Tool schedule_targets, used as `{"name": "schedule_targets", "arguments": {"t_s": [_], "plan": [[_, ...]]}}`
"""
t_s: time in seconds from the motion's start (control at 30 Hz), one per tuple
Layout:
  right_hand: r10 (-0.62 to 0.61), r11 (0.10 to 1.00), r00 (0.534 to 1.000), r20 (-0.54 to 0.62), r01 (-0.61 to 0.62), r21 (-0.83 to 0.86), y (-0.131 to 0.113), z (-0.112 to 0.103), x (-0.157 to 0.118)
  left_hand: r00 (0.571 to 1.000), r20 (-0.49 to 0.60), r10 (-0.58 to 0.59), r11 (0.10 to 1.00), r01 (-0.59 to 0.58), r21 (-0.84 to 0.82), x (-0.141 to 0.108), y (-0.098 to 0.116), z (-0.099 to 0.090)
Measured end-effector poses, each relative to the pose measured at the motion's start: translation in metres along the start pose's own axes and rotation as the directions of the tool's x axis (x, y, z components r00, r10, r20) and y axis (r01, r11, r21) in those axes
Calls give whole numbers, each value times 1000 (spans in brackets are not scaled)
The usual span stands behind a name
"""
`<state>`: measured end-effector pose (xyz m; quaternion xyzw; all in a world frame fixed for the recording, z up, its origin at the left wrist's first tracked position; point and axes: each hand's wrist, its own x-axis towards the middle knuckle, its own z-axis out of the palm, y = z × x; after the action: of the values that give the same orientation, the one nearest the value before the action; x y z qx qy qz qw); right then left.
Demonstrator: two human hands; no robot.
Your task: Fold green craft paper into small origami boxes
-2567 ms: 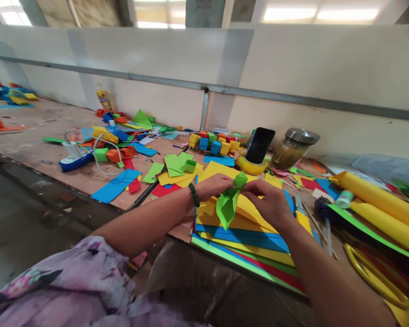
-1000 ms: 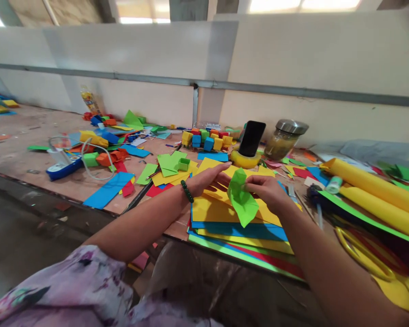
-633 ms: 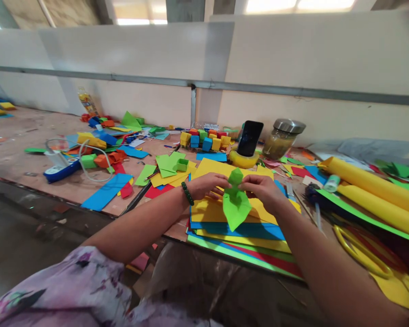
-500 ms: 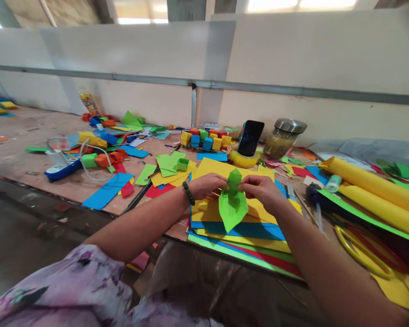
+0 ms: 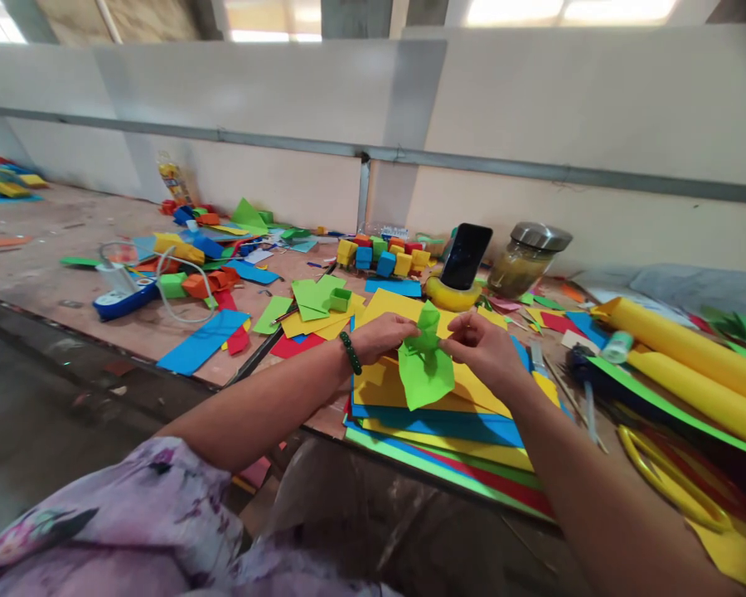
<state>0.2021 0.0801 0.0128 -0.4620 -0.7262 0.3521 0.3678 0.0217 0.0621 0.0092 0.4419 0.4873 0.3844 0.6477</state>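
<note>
Head view: left grip [image 5: 384, 334] and right grip [image 5: 486, 350] pinch green paper [image 5: 425, 380], creased but only part-folded, a formed green box [image 5: 336, 303] at its ten o'clock.

Left sleeve [image 5: 130, 514]: loose, pale lilac, pink and purple flowers, dark leaves
Left bracelet [image 5: 351, 353]: dark green, round beads

Your left hand [image 5: 385, 333] and right hand [image 5: 486, 352] face each other, close together.
Your left forearm [image 5: 264, 406] slants inward, the hand pinching; your right forearm [image 5: 575, 468] slants in opposite, the hand curled.
</note>
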Motion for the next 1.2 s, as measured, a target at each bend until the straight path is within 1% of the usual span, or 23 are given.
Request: {"name": "schedule_targets", "arguments": {"t_s": [0.07, 0.13, 0.37, 0.47, 0.6, 0.73, 0.83, 0.93, 1.07, 1.2], "plan": [[-84, 996, 996, 15, 84, -42, -1, 0, -1, 1000, 1, 30, 999, -30, -10, 0, 0, 0], [-135, 988, 990, 37, 138, -66, -4, 1, -4, 998, 15, 57, 998, -56, -13, 1, -2, 0], [-248, 963, 968, 33, 250, -98, -9, 4, -10, 986, 48, 158, 987, -158, -6, -1, -2, -1], [-287, 951, 958, 31, 288, -109, -9, 2, -10, 985, 68, 159, 987, -158, -11, -2, 0, -2], [-295, 946, 955, 27, 296, -135, -8, 0, -9, 985, 79, 155, 987, -151, -53, -1, -1, -3], [-293, 949, 956, 26, 294, -116, -8, -1, -7, 984, 100, 150, 987, -144, -68, 0, -3, -4], [-347, 928, 936, 52, 351, -123, -9, -2, -8, 983, 100, 155, 986, -148, -73, -1, -2, -3], [-387, 917, 921, 51, 390, -80, -10, -3, -9, 976, 107, 189, 979, -178, -102, -2, 0, -2], [-370, 929, 929, 12, 370, -8, -11, -2, -11, 960, 134, 245, 962, -224, -154, -4, 2, -1], [-344, 939, 938, -45, 345, 9, -13, -1, -13, 961, 138, 239, 963, -216, -161, -6, 3, 0]]}}
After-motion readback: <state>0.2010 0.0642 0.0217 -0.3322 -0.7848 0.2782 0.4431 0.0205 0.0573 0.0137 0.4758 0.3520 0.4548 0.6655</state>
